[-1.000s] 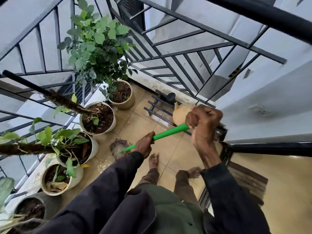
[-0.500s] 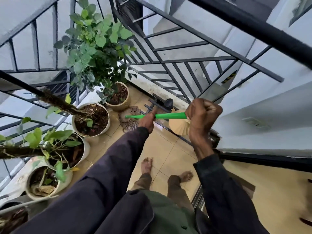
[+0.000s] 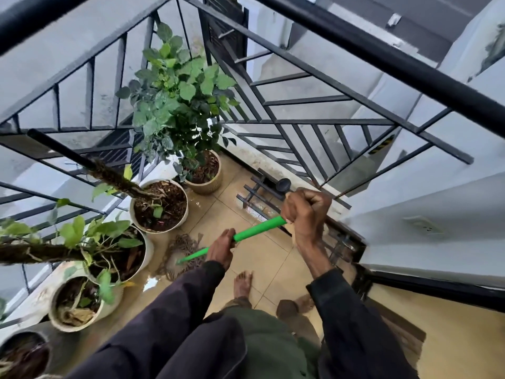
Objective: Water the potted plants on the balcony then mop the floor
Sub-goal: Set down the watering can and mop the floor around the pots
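Two hands share the long, bright green plastic mop handle (image 3: 258, 232): the right hand (image 3: 307, 212) is fisted tight around its top end, and the left hand (image 3: 222, 248) is wrapped round the shaft lower down, fingers curled over it. Beyond the left hand the shaft runs down to the stringy, grey-brown cotton mop head (image 3: 181, 250). This lies spread on the beige tiled floor (image 3: 269, 258), just beside the round white glazed pot (image 3: 149, 253) of a leafy climber. A glossy patch of water (image 3: 151, 283) sits on the tiles near the mop head, on the side toward the person's bare feet (image 3: 241, 283).

By its look, the handle is a light, stiff tube that will hardly flex, and smooth enough to twist in a wet palm (hence, probably, the firm fist on top). The weight should be at the far end: soaked strings are heavy, limp and draggy, and likely to catch on pot bases. The spaced grip suits this, with the upper hand steering and the lower hand bearing down. The pots look breakable and stand close to the left of the left hand. Strokes that way call for a short, checked push, since a hard knock could chip a rim or tip a top-heavy plant
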